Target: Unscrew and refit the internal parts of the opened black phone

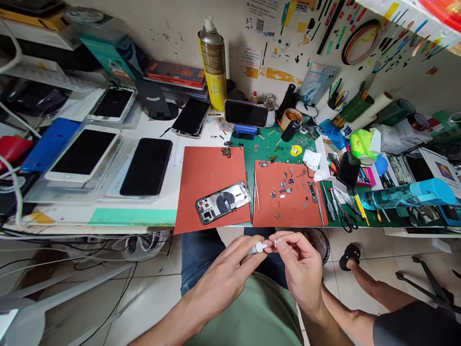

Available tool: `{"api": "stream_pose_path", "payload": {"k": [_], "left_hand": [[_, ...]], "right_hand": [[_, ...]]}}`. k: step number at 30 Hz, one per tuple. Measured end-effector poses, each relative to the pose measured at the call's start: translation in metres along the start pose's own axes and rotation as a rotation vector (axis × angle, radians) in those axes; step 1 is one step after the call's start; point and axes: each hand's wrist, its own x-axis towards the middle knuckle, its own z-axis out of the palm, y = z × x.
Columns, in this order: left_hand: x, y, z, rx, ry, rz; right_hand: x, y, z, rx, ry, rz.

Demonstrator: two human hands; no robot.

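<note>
Over my lap, just off the bench's front edge, my left hand (230, 269) is closed around a small white tube (257, 248) with a narrow tip pointing right. My right hand (300, 264) meets it there, thumb and fingers pinching a small white piece (276, 243) at the tip; whether it is a cap cannot be made out. On the left red mat (205, 168) lies an opened phone housing (237, 194), tilted, its inside facing up. The right red mat (266, 211) carries several tiny phone parts (285, 191) and a pair of tweezers (257, 192).
Several phones, one black (147, 166) and one white (84, 154), lie on the left. A yellow spray can (214, 67) stands behind. To the right are scissors (347, 221), a blue bottle (406, 194) and an open parts box (324, 158). Another person's leg (378, 288) is at lower right.
</note>
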Motion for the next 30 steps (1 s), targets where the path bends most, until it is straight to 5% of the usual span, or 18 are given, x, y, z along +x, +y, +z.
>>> {"api": "stream_pose_path", "payload": {"k": [30], "left_hand": [[0.0000, -0.0030, 0.0008, 0.019, -0.033, -0.011]], "right_hand": [[0.0020, 0.0009, 0.0007, -0.025, 0.011, 0.001]]}}
